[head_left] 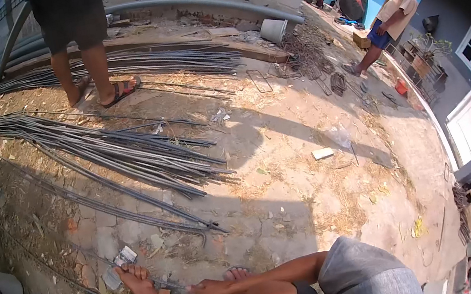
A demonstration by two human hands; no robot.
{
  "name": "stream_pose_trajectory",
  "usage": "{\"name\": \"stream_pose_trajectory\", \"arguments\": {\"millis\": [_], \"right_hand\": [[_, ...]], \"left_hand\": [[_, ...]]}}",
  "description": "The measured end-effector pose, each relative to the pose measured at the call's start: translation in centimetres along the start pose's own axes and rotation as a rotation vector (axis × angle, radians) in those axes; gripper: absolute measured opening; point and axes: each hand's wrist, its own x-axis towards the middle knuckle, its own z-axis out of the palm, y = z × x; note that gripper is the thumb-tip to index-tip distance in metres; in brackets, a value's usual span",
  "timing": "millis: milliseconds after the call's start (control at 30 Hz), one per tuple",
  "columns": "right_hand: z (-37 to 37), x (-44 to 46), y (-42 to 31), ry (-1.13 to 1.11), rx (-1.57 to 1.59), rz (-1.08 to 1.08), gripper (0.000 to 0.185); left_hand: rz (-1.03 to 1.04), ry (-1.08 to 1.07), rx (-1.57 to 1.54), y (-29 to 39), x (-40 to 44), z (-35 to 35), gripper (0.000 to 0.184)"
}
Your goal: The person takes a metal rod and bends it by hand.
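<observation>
A thin steel rod [168,284] runs low over the ground, slanting from upper left down to my hands. My left hand [135,278] is closed over it, fingers curled and knuckles up. Farther along, near its lower right part, my right hand [208,290] is closed on the same rod; its fingertips are partly hidden. Just beyond my left hand lies a crumpled white-and-grey packet [124,256]. A small reddish brick piece [164,293] is on the ground between my hands. The toes of my foot [236,273] show behind my right forearm.
A large bundle of steel rods [124,150] spreads across the ground ahead, with more rods [171,61] behind. One person [83,48] stands among them; another [392,21] is at right. A white bucket [274,30], bent wire stirrups [260,80] and a pale block [322,153] lie farther out.
</observation>
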Motion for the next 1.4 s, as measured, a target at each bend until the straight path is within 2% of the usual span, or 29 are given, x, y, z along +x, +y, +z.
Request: {"name": "stream_pose_trajectory", "arguments": {"millis": [33, 133, 233, 333, 467, 667, 833, 933, 1033, 1300, 1400], "right_hand": [[0.1, 1.1, 0.8, -0.086, 0.011, 0.019, 0.082], [0.5, 0.3, 0.3, 0.074, 0.003, -0.068, 0.083], [1.3, 2.6, 2.5, 0.19, 0.02, -0.132, 0.085], [0.9, 2.7, 2.5, 0.13, 0.003, -0.2, 0.082], [-0.5, -1.4, -1.3, 0.063, 0.026, -0.121, 0.085], [-0.9, -0.5, -0.6, 0.072, -0.022, -0.107, 0.082], [-0.8, -0.7, -0.8, 0.037, -0.002, -0.093, 0.083], [-1.3, -3.5, -3.6, 0.045, -0.067, 0.006, 0.083], [-1.3, -2.4, -2.6, 0.02, -0.074, 0.05, 0.081], [-0.7, -0.4, -0.5, 0.017, 0.049, 0.0, 0.072], [-0.3, -2.3, -2.3, 0.055, 0.035, -0.022, 0.068]], "left_hand": [[0.024, 0.004, -0.004, 0.1, -0.4, 0.2, 0.048], [0.03, 0.008, -0.005, 0.8, 1.0, -1.4, 0.048], [-0.004, 0.035, 0.023, 0.2, 0.5, 0.1, 0.047], [0.014, 0.063, 0.023, 0.2, 0.1, 0.8, 0.048], [0.006, 0.053, 0.019, 0.3, 0.2, 0.8, 0.048], [0.004, 0.113, 0.012, 0.1, 0.4, 1.1, 0.047], [-0.02, 0.083, 0.025, 0.0, -0.3, 1.5, 0.048], [-0.005, 0.082, 0.05, 0.1, -0.5, 1.7, 0.048], [-0.016, 0.078, 0.06, 0.1, -0.2, 1.4, 0.05], [-0.069, 0.058, 0.112, 0.4, -0.2, 1.4, 0.051], [0.011, 0.234, 0.189, 0.9, -1.1, 3.0, 0.05]]}}
